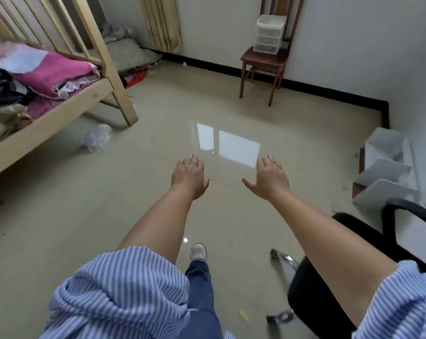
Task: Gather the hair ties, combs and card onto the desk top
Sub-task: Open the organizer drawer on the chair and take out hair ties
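Observation:
Both arms are stretched out in front of me over a shiny tiled floor. My left hand (188, 176) is palm down with fingers spread and holds nothing. My right hand (270, 177) is likewise flat and spread, with nothing in it. No hair ties, combs or card show in this view. The edge of a white desk top (417, 231) appears at the right, behind the chair.
A black office chair (329, 285) stands at the lower right, close to my right arm. A wooden bed frame (60, 113) with pink bedding fills the left. A dark wooden chair (263, 67) bearing a small plastic drawer unit (268, 33) stands by the far wall. White shelves (385, 172) lie right.

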Motion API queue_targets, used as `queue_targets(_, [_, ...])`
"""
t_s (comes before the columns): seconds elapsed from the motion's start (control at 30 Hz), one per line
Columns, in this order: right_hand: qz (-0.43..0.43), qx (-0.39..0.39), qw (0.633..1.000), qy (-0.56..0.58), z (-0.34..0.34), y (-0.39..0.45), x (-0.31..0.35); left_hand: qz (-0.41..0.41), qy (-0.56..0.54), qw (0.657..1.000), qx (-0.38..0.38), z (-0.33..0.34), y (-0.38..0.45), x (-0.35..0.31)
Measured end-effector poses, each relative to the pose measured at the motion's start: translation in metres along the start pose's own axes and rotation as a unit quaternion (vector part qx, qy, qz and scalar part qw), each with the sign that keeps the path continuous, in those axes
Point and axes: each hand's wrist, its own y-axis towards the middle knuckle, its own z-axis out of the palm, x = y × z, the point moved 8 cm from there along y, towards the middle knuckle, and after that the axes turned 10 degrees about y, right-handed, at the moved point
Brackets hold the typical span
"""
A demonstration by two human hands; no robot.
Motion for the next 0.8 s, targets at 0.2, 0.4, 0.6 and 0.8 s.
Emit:
queue_targets(0.2, [0.045,-0.027,0.998,0.039,-0.035,0.189,0.018,0.065,0.031,0.997,-0.018,-0.034,0.19,0.059])
queue_targets(0.4, [0.08,-0.024,0.995,0.06,-0.061,0.376,0.023,0.097,0.013,0.994,-0.037,-0.08,0.39,0.087])
queue_targets(0.6, [0.105,-0.045,0.989,0.098,-0.086,0.594,-0.001,0.12,0.008,0.991,-0.052,-0.109,0.612,0.096])
queue_targets(0.8, [0.135,-0.038,0.984,0.113,-0.13,0.796,-0.031,0.08,0.035,0.996,-0.029,-0.139,0.811,0.126])
